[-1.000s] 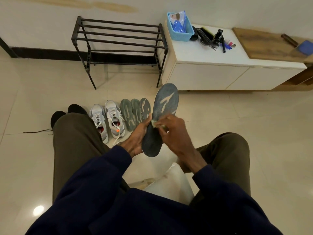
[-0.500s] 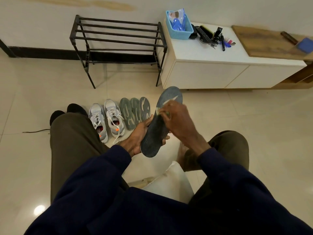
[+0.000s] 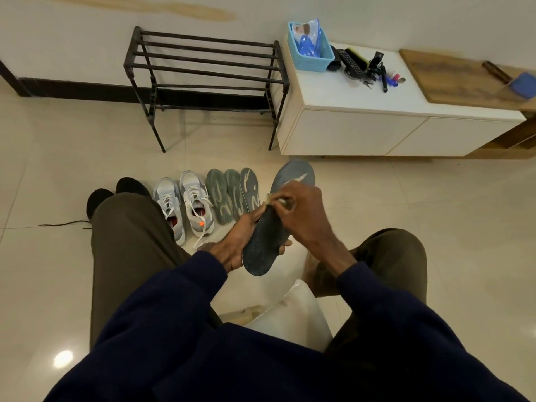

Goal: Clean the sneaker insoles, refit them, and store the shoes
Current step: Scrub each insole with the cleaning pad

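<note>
Pale glossy floor (image 3: 377, 198) tiles run to a cream wall (image 3: 87, 24) with a dark skirting. Against that wall stands a black barred shoe rack (image 3: 206, 59), and just beside it, to the right, a low white bench (image 3: 333, 94) carrying a blue basket (image 3: 310, 60), a clutter of dark tools and a wooden board (image 3: 452, 76).

On the floor ahead of my knees a pair of grey sneakers (image 3: 195, 198) stands side by side, with three insoles (image 3: 232, 195) laid in a row next to them. My own trouser legs and dark sleeves fill the foreground, and a white cushion (image 3: 290, 311) shows between my thighs.

My left grip (image 3: 235, 239) cups the dark insole (image 3: 265, 239) from beneath, near its heel, the toe end tilted away from me. My right grip (image 3: 304, 216) lies across the insole's middle, fingers curled, pinching a small pale cloth (image 3: 275, 200) against its face.
</note>
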